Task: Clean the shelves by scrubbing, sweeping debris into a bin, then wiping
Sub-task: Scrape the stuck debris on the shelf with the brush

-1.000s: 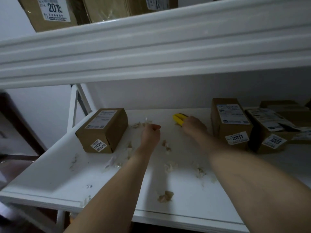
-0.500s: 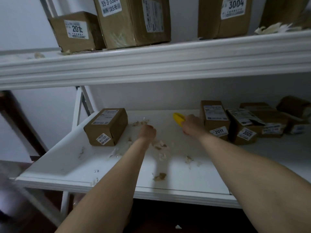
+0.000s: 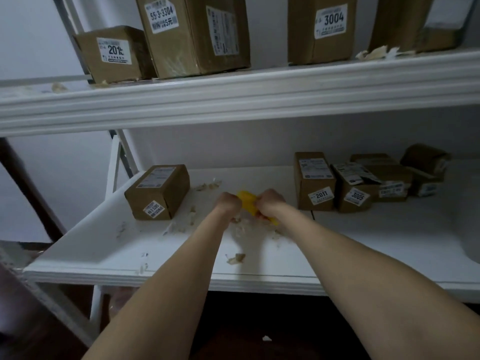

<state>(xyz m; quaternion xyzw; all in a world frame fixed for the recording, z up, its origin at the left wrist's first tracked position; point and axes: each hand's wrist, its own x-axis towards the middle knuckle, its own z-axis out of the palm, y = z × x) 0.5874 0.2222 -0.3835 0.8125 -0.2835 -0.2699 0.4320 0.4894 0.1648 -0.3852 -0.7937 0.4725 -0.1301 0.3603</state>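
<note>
The yellow tool (image 3: 248, 201) sits low over the middle of the lower shelf (image 3: 376, 245), caught between your two hands. Your left hand (image 3: 230, 203) is curled round its left end and your right hand (image 3: 270, 201) grips its right side, with the lower yellow edge showing beneath your right wrist. What kind of tool it is, you cannot tell from here.

Right under and just in front of your hands lies a pale heap of debris (image 3: 246, 228), crumbled scraps spread over the white board. A separate scrap (image 3: 236, 258) lies nearer the front edge, and more bits trail off to the left.

To your left stands a cardboard box (image 3: 158, 190), set at an angle, apart from your hands. To your right, the box labelled 2011 (image 3: 314, 180) stands upright, with the box labelled 3005 (image 3: 354, 194) touching it and more parcels crowded behind.

Above, the upper shelf (image 3: 233, 92) carries a row of bigger cartons, one marked 3004 (image 3: 322, 29), and torn paper bits lie along its edge.
</note>
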